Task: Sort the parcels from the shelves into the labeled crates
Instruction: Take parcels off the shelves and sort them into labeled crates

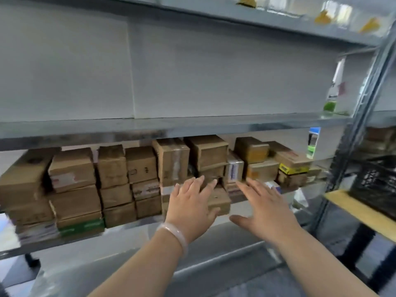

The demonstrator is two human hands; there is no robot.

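1. The cardboard parcels [141, 166] stand stacked in rows on the lower metal shelf [42, 246], filling it from left to right.
2. A small brown box [219, 200] sits at the shelf's front edge, between the two hands.
3. The left hand [189, 209], with a pale bracelet [173, 234] on its wrist, reaches towards the box, fingers straight and spread. Whether it touches cannot be told.
4. The right hand [265, 209] hovers just right of the box, fingers apart, holding nothing.
5. A black crate [377, 183] stands on a yellow board [353, 209] at far right.
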